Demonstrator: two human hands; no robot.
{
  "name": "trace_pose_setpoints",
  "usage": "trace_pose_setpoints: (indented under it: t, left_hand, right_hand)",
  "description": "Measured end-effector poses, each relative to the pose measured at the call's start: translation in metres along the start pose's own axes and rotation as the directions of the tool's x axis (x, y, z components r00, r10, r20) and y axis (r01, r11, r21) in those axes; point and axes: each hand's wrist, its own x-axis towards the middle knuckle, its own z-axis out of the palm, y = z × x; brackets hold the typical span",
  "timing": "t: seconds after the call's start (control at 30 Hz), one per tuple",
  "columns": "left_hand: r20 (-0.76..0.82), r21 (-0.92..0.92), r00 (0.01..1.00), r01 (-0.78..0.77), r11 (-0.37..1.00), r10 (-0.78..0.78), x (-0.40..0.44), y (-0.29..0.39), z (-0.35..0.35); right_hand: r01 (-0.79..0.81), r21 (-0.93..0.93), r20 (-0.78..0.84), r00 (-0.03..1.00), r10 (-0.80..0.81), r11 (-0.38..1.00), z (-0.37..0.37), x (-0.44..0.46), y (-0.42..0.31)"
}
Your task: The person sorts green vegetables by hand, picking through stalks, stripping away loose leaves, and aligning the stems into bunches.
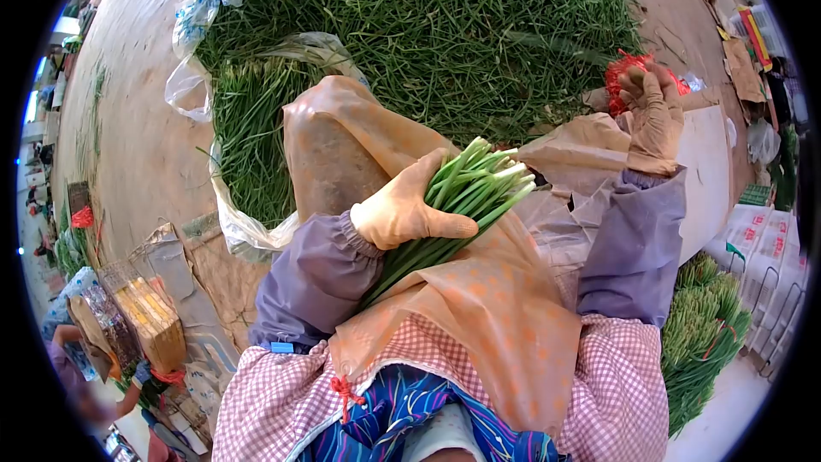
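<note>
My gloved left hand (pixel 410 210) is wrapped round a bunch of green chives (pixel 479 188). The pale cut ends point up and to the right, and the leaves run down under my wrist across my lap. On the right, my gloved right hand (pixel 655 120) is raised with curled fingers at a clump of red ties (pixel 623 77). Part of the clump is behind the fingers, so how many strands they grip is hidden. An orange-patterned plastic apron (pixel 479 316) covers my lap beneath the bunch.
A large heap of loose chives (pixel 428 26) spreads ahead of me. At left, more chives (pixel 256 137) stand in a clear plastic bag (pixel 224 205). Tied bundles (pixel 701 334) lie at right near white boxes (pixel 765 248). A cardboard box (pixel 150 321) and another person's gloved hand (pixel 142 371) are at lower left.
</note>
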Motion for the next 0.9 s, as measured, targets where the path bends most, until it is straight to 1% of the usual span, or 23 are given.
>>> trace_pose_setpoints:
  t: [0.03,0.07,0.1,0.13,0.17,0.2,0.23,0.27,0.3,0.33,0.37,0.4,0.43,0.5,0.53,0.57,0.6,0.63,0.7,0.73,0.8,0.83,0.9]
  left_hand:
    - [-0.003,0.014,1.0,-0.008,1.0,0.008,0.0,-0.001,0.0]
    - [0.015,0.08,1.0,-0.016,0.997,0.015,0.002,-0.003,-0.003]
    - [0.004,0.086,1.0,-0.004,0.996,0.003,0.002,-0.002,-0.002]
    - [-0.007,0.092,1.0,0.008,0.996,-0.007,0.001,0.001,-0.001]
    - [-0.02,0.1,1.0,0.019,0.995,-0.017,0.0,0.003,0.001]
    - [-0.028,0.137,1.0,0.004,0.991,0.0,0.0,0.001,0.001]
    - [-0.036,0.175,0.999,-0.012,0.984,0.018,0.001,-0.002,0.0]
    - [-0.042,0.213,0.998,-0.028,0.977,0.038,0.001,-0.003,-0.002]
    - [-0.05,0.227,0.999,-0.006,0.974,0.018,-0.001,-0.003,-0.003]
    - [-0.066,0.235,0.998,0.02,0.972,-0.004,-0.003,-0.002,-0.005]
    - [-0.083,0.241,0.996,0.048,0.969,-0.029,-0.007,-0.001,-0.006]
    - [-0.093,0.219,0.995,0.039,0.975,-0.019,-0.01,-0.001,-0.004]
    - [-0.116,0.273,0.993,0.061,0.96,-0.03,-0.011,0.002,-0.002]
    - [-0.15,0.383,0.987,0.105,0.918,-0.05,-0.011,0.006,0.003]
    - [-0.146,0.36,0.988,0.106,0.927,-0.057,-0.009,0.006,0.005]
    - [-0.134,0.394,0.991,0.069,0.916,-0.017,-0.007,0.003,0.005]
    - [-0.123,0.427,0.992,0.035,0.904,0.02,-0.005,-0.002,0.005]
    - [-0.115,0.459,0.992,0.003,0.888,0.056,-0.004,-0.005,0.004]
    - [-0.12,0.461,0.991,0.002,0.888,0.06,-0.007,-0.003,0.005]
    - [-0.122,0.46,0.991,0.001,0.888,0.062,-0.007,-0.002,0.005]
    - [-0.119,0.38,0.99,-0.027,0.924,0.078,-0.008,-0.004,0.003]
    - [-0.115,0.34,0.989,-0.043,0.939,0.087,-0.008,-0.004,0.002]
    - [-0.121,0.292,0.992,0.004,0.956,0.033,-0.01,0.0,0.0]
  right_hand:
    - [0.052,-0.163,0.065,0.997,-0.042,0.985,0.011,-0.002,-0.015]
    - [0.094,-0.09,0.22,0.973,-0.072,0.991,0.024,-0.006,-0.026]
    - [0.125,-0.011,0.365,0.924,-0.112,0.992,0.04,-0.014,-0.033]
    - [0.209,-0.013,0.521,0.836,-0.172,0.978,0.056,-0.023,-0.035]
    - [0.208,-0.043,0.678,0.724,-0.124,0.977,0.073,-0.042,-0.035]
    - [0.218,-0.072,0.809,0.584,-0.071,0.973,0.09,-0.061,-0.034]
    - [0.414,-0.133,0.89,0.45,-0.076,0.901,0.1,-0.086,-0.021]
    - [0.599,-0.156,0.95,0.309,-0.048,0.785,0.105,-0.101,-0.007]
    - [0.517,-0.148,0.915,0.395,-0.082,0.843,0.107,-0.104,-0.004]
    - [0.3,-0.112,0.83,0.553,-0.077,0.947,0.107,-0.1,-0.003]
    - [0.07,-0.038,0.724,0.69,-0.021,0.997,0.103,-0.095,-0.003]
    - [0.008,-0.025,0.644,0.765,0.01,1.0,0.099,-0.091,-0.009]
    - [-0.177,0.04,0.549,0.826,0.126,0.983,0.104,-0.1,-0.022]
    - [-0.037,-0.214,0.691,0.701,0.178,0.976,0.099,-0.088,-0.038]
    - [0.035,-0.33,0.756,0.609,0.242,0.943,0.104,-0.085,-0.044]
    - [0.119,-0.434,0.798,0.512,0.319,0.893,0.112,-0.082,-0.047]
    - [0.49,-0.374,0.899,0.399,0.179,0.788,0.123,-0.079,-0.046]
    - [0.562,-0.416,0.907,0.313,0.281,0.715,0.13,-0.079,-0.045]
    - [0.486,-0.424,0.906,0.221,0.361,0.764,0.139,-0.078,-0.034]
    - [0.502,-0.368,0.93,0.199,0.309,0.783,0.142,-0.077,-0.03]
    - [0.53,-0.258,0.966,0.158,0.205,0.808,0.144,-0.074,-0.026]
    - [0.42,-0.27,0.931,0.343,0.124,0.866,0.142,-0.07,-0.026]
    - [0.203,-0.211,0.731,0.682,0.017,0.956,0.13,-0.057,-0.03]
